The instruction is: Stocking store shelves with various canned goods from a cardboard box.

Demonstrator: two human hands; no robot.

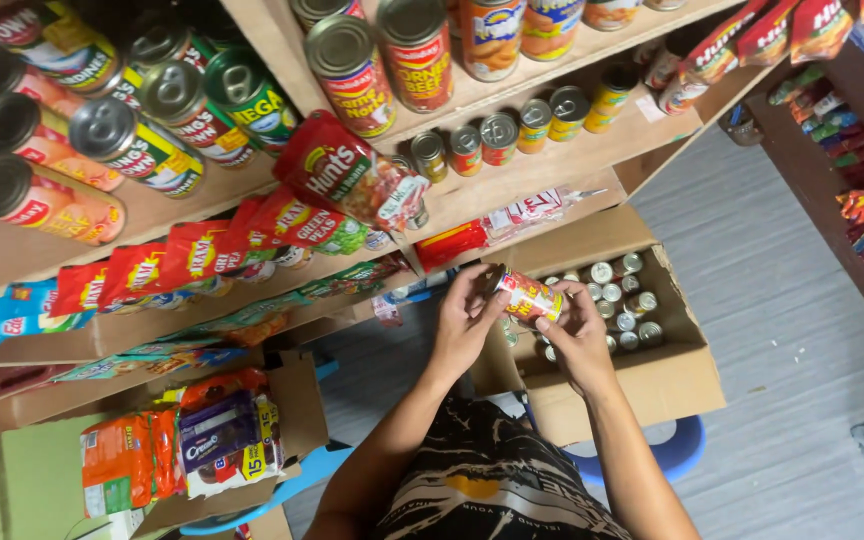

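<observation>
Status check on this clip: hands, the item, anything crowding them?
Left hand and right hand both grip one small red-and-yellow can. Held above open cardboard box of cans. Wooden shelf close ahead; nothing between.

Bare forearms, bare hands (522, 325); a sleeveless black top with pale streaked print.

My fingers (552, 318) hide part of the small can (529, 297); at four o'clock, my right forearm (642, 470) leaves frame.
</observation>
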